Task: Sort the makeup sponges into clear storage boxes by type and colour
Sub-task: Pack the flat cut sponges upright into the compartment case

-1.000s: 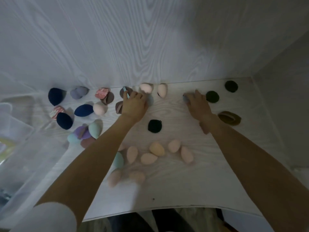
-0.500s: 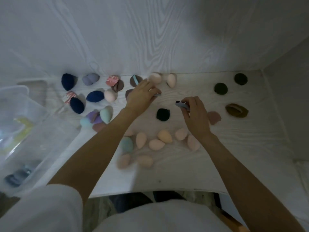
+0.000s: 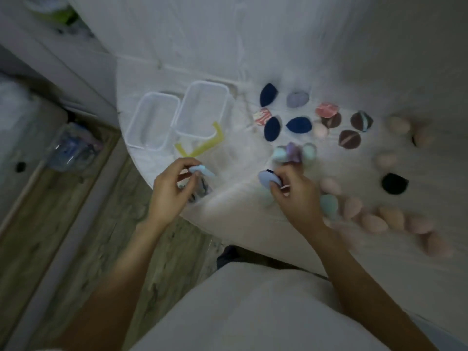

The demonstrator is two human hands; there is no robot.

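Observation:
My left hand (image 3: 172,183) pinches a small light-blue puff (image 3: 200,170) above a clear box near the table's front-left edge (image 3: 200,191), which holds dark items. My right hand (image 3: 293,191) grips a round lavender-blue puff (image 3: 267,179) a little to the right. Two empty clear boxes (image 3: 152,122) (image 3: 202,107) stand at the back left. Navy sponges (image 3: 272,128), brown puffs (image 3: 349,139), a black puff (image 3: 393,183) and several peach egg sponges (image 3: 374,222) lie scattered across the white table (image 3: 240,214).
A yellow-trimmed lid (image 3: 202,148) lies in front of the empty boxes. Teal and purple sponges (image 3: 293,153) cluster behind my right hand. The floor (image 3: 76,211) and a clear bag (image 3: 73,148) lie to the left. The view is blurred.
Both hands have swung left from the middle of the table, each carrying a puff. The view has turned left, bringing the clear boxes into sight.

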